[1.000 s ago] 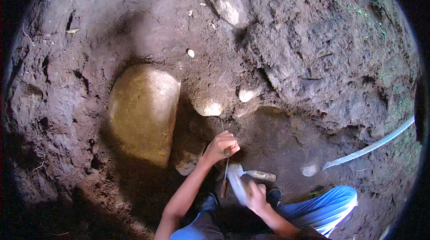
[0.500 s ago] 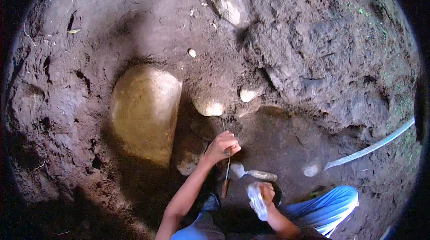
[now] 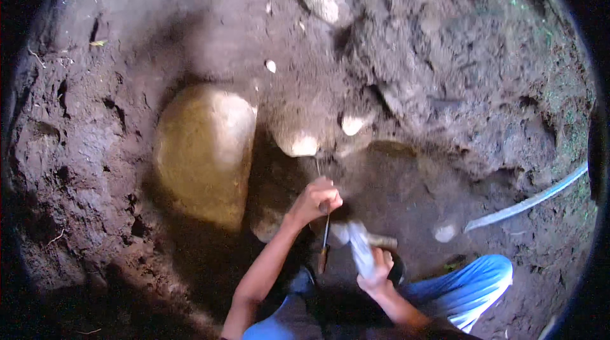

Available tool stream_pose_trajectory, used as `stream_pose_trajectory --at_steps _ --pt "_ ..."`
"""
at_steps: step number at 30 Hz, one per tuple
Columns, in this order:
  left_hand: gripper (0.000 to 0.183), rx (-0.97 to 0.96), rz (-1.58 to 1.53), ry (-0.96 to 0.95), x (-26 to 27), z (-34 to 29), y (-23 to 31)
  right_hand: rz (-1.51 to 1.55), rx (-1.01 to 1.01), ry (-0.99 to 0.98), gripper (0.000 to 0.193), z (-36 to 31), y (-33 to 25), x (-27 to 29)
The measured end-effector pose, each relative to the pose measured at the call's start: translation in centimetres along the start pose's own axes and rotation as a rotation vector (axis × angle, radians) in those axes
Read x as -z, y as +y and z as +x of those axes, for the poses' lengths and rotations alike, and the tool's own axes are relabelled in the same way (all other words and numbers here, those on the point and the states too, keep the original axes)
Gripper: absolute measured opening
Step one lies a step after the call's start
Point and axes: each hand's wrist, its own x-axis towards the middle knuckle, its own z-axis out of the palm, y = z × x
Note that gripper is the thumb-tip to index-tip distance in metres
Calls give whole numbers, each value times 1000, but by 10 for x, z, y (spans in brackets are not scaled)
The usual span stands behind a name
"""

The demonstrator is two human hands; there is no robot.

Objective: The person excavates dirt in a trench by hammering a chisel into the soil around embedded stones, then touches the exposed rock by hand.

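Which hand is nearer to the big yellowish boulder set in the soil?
Left. The left hand, gripping a thin tool, sits just right of the boulder. The right hand, holding a pale object, is lower and farther right.

No packages, labels, signs or screens anywhere in the earthen pit.

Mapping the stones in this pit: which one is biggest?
The smooth yellowish boulder, left of the left hand; the other pale stones are mere small patches.
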Motion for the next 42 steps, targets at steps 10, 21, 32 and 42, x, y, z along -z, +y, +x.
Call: stream_pose_trajectory --at_steps 10,21,32,42 --pt "31 54 44 29 -3 3 6 154 87 -38 25 6 -4 0" --pt "31 41 50 -103 -9 -5 1 140 -310 -460 16 -4 10 -19" --pt "28 43 45 -31 -6 -2 3 219 -17 -46 22 3 -8 -3" --pt "33 36 37 38 -15 7 4 244 -67 91 16 -23 26 -13"
